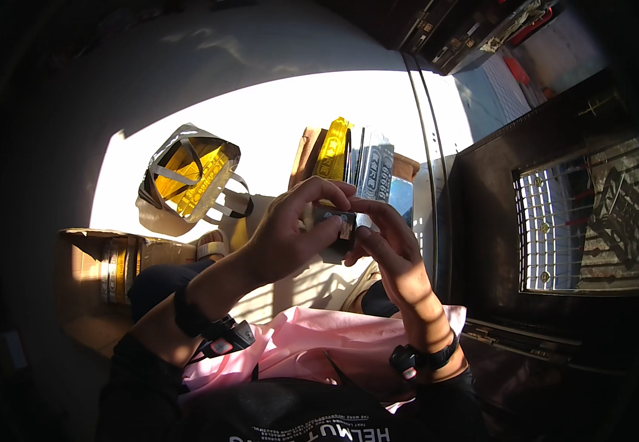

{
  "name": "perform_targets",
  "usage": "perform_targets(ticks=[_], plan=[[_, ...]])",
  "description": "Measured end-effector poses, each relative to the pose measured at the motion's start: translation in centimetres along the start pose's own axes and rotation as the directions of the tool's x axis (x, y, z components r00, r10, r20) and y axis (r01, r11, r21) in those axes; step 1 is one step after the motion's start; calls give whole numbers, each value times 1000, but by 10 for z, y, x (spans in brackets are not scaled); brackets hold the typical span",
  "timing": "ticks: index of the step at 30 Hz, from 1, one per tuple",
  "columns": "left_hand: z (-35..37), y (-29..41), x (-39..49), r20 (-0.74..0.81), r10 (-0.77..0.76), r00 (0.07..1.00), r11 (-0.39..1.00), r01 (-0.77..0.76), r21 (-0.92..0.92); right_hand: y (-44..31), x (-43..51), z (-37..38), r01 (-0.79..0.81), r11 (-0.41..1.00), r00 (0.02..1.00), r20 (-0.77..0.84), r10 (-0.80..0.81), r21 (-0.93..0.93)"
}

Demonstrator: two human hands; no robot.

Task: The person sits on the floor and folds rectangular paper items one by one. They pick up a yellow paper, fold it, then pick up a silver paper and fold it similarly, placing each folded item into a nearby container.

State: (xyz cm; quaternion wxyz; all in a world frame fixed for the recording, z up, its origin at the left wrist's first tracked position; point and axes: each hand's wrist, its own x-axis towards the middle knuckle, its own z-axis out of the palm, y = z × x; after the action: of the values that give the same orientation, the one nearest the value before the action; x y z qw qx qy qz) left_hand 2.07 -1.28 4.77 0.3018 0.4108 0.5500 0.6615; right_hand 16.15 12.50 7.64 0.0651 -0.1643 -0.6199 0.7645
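In front of my lap, my left hand holds a small dark box-like object, its thumb pressed on the near face. My right hand is at the object's right side, fingers bent and thumb close to its edge. Whether the right fingers grip it is partly hidden. Beyond both hands stand a yellow printed pack and a silver printed pack, upright side by side. A pink cloth covers my lap, and each forearm wears a black strap with a small device.
An open tote bag with yellow printed packs sits on the sunlit floor at left. Nearer is an open cardboard box holding more packs. A dark door with a barred window stands at right, beside a floor track.
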Motion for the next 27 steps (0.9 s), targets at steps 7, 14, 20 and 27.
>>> perform_targets(ticks=[7,14,20,27], plan=[[4,-3,0,-21,48,999,997,-46,54,5,2,0,-29,999,1000,-6,29,15],[8,-2,-1,-19,10,1000,1000,-10,-26,3,4,0,-47,998,999,-7,47,-51],[9,-4,-2,3,-57,998,994,57,-94,4,3,1,-40,995,999,-40,36,-93],[9,-9,0,1,-2,1000,994,2,-114,11,-1,9,21,995,996,-90,-29,-97]])
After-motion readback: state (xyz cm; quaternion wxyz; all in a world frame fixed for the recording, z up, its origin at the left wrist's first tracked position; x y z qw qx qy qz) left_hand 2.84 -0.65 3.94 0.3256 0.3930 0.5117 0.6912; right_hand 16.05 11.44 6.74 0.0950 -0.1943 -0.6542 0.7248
